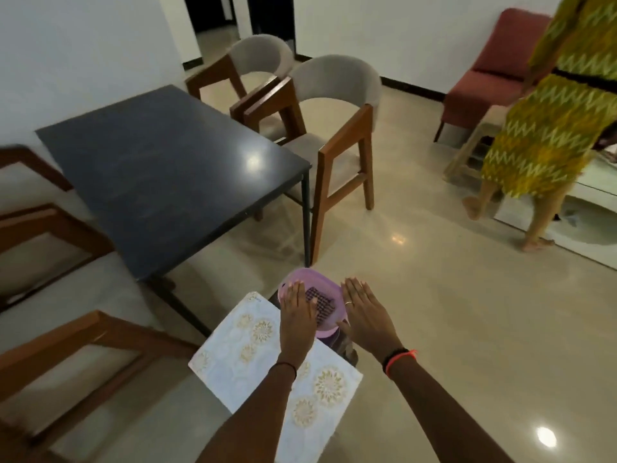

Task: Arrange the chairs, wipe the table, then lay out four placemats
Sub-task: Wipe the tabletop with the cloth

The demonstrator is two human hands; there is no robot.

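Reaching toward a pink basket (319,279), left hand (297,315) and right hand (364,317) are flat — fingers straight, gripping nothing. Placemat (240,362) lies under the left forearm, long axis 10-to-4 o'clock, at 5 o'clock from the table (167,155).

This is the dining room of a home. A dark rectangular table (167,155) stands at 10 o'clock with cushioned, wooden-framed armchairs (334,128) around it: two grey-backed ones at 12 o'clock and two more at 8 o'clock. A red padded chair (484,78) sits against the white wall (417,28) at 2 o'clock. The floor (467,312) is polished beige tile. A dark doorway (213,15) opens at 12 o'clock. A barefoot person (551,128) in a yellow patterned dress stands at 3 o'clock.
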